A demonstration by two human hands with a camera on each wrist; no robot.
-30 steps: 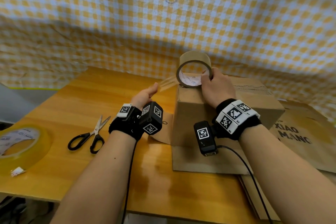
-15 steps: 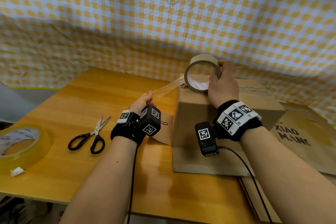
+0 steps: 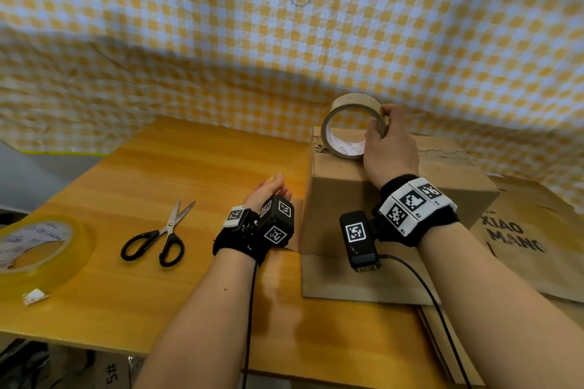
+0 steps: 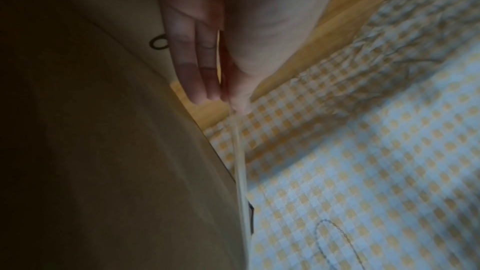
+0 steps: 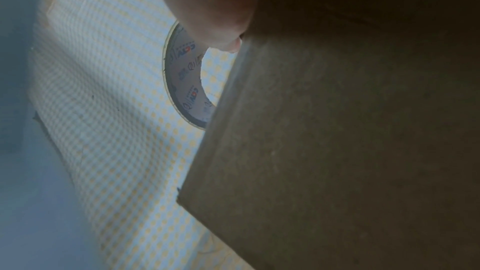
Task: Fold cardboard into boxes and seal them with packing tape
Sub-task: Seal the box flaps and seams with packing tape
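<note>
Step in hand: I judge I am laying tape over the box's left top edge, so it runs from the top down the left side.
Key relation: the tape roll [image 3: 352,125] stands on edge on top of the box [image 3: 373,199], near its far-left corner; my left hand [image 3: 268,191] is lower, just beside the box's left face, so the strip [image 4: 240,161] between them slants down and to the left.
Strip axis: it runs from the roll above to my fingertips below, roughly along that left face.
Nearer hand: my left is nearer the loose end, my right nearer the roll.
Right hand [image 3: 390,148]: curled round the roll's right rim, thumb on top, clutching it.
Left hand: fingers [image 4: 192,65] straight and close together, with the strip's end pinched between thumb and fingers.
Box: plain brown cardboard, upright toward the desk's [image 3: 189,174] right side, resting on flattened cardboard [image 3: 531,240].
Roll: tan outside, pale printed core.
Strip: thin, clear, almost invisible from the head view.
Nearby: scissors [image 3: 159,235] and another tape roll [image 3: 41,246] toward the desk's left edge.
</note>
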